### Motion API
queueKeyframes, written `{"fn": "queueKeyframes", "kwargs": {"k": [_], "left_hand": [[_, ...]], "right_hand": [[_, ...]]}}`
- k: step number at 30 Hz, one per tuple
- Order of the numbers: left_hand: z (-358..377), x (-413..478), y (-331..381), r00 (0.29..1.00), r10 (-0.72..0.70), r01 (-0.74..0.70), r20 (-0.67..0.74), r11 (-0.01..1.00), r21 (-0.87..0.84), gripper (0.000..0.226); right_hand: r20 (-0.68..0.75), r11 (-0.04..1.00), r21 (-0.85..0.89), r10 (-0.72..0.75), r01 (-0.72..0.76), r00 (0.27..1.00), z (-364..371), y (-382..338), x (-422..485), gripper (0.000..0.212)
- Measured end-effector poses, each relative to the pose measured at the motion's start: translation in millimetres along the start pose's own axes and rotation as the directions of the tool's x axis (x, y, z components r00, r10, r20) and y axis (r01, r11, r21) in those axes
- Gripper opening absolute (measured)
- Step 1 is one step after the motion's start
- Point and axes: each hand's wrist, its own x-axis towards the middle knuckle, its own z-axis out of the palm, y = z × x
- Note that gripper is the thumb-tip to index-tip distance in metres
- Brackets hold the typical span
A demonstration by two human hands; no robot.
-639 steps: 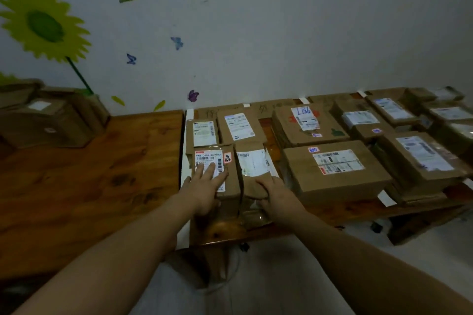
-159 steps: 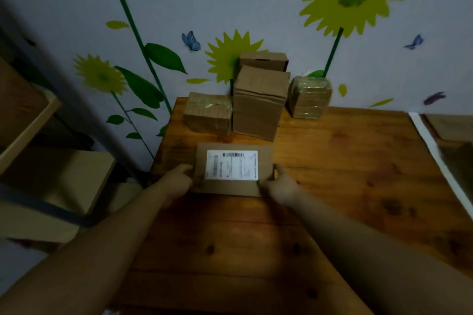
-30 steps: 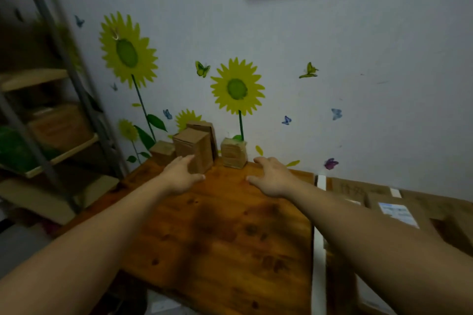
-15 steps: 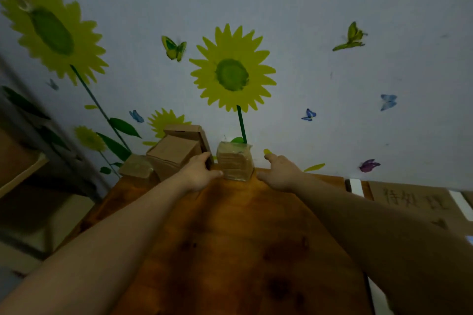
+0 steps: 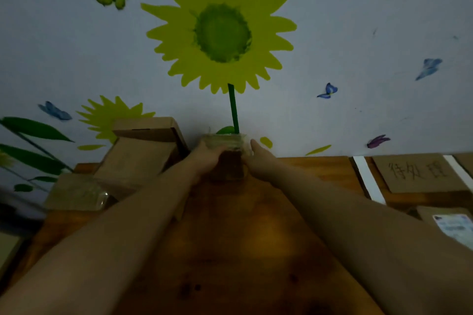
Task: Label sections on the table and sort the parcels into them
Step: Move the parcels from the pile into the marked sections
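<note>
Clasping a small parcel from both sides, the person is reaching to the far edge of the table, where it is sitting against the wall right under a sunflower stem. It is standing squarely with one brown face turned toward the person and its shiny taped top facing up; it is looking about as tall as wide, so its long axis cannot be told. The left hand is wrapping round its left side, thumb curling over the front. The right hand is pressing flat on the right side with fingers lying fairly straight; its thumb is too blurred to place.

Three plain boxes are crowding just left of the parcel, one of them low and glossy with tape. Two white strips are running across the table on the right, with a cardboard sign lying between them and reading 待处理 in handwriting. One second parcel is lying nearer the person, showing a white label too blurred to read. Two sunflowers and six butterflies are showing on the wall
</note>
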Motion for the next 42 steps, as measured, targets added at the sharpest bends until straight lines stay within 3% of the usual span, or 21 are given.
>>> {"fn": "queueKeyframes", "kwargs": {"k": [2,6,11,15,20,26,29,34,39,42], "left_hand": [[-6,4,-6,0.997,-0.072,0.07,-0.033,0.996,-0.061,0.081],[-2,-26,-4,0.986,-0.162,0.157,-0.046,0.983,-0.099,0.063],[7,-53,-19,0.972,-0.231,0.209,-0.044,0.934,-0.289,0.061],[31,-90,-38,0.968,-0.249,0.234,-0.036,0.943,-0.237,0.054],[66,-129,-42,0.987,-0.069,0.053,-0.147,0.992,-0.112,0.047],[75,-181,-13,0.933,0.169,-0.229,-0.319,0.96,-0.162,0.06],[78,-208,8,0.895,0.235,-0.357,-0.38,0.888,-0.291,0.06],[88,-262,46,0.817,0.412,-0.536,-0.403,0.8,-0.269,0.06],[109,-319,60,0.76,0.548,-0.633,-0.349,0.746,-0.208,0.052],[136,-350,60,0.761,0.565,-0.639,-0.32,0.738,-0.217,0.043]], "right_hand": [[-0.021,0.998,0.064,0.026,-0.025,0.999,8,-2,3,0.056],[-0.038,0.979,0.188,0.085,-0.077,0.996,21,2,1,0.069],[0.021,0.98,0.186,0.066,-0.069,0.998,26,26,-19,0.059],[0.04,0.95,0.237,0.2,-0.204,0.979,38,58,-41,0.057],[0.011,0.937,0.304,0.18,-0.174,0.984,26,79,-64,0.046],[-0.083,0.941,0.326,-0.066,0.089,0.994,-22,67,-113,0.037],[-0.177,0.918,0.298,-0.215,0.26,0.96,-47,55,-145,0.038],[-0.305,0.854,0.28,-0.354,0.439,0.884,-76,41,-204,0.046],[-0.431,0.813,0.282,-0.366,0.509,0.825,-88,54,-274,0.057],[-0.483,0.831,0.233,-0.352,0.505,0.802,-91,78,-321,0.06]]}}
